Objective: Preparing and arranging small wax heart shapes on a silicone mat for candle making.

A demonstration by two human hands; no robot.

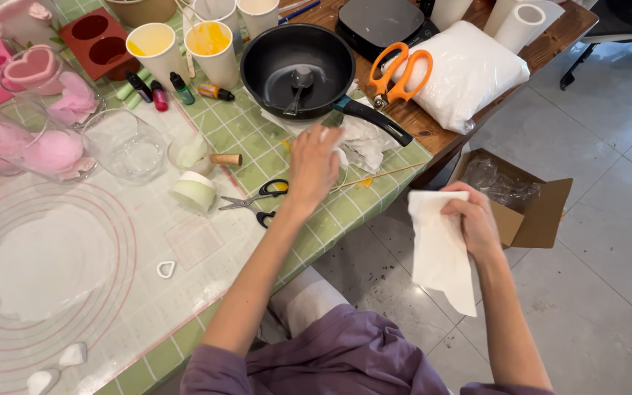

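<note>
Loads of clutter around the left hand [314, 167]: black-handled scissors [257, 200] just below it, a black frying pan [298, 69] with a spoon beyond, orange scissors [400, 73] farther right. That hand reaches down with fingers loosely spread onto crumpled white tissue [360, 143], touching it. Off the table edge, the right hand [473, 219] pinches a hanging white paper towel [440, 252], fingers closed on its top.

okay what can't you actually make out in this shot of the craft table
- Head view: what the left hand touches; its fingers are blurred over the crumpled paper towels.
- Cardboard box: contents unclear under clear plastic wrap.
- Paper cups: depth of the yellow liquid hidden by the rims.
- Right hand hides the white tissue's top edge.
</note>
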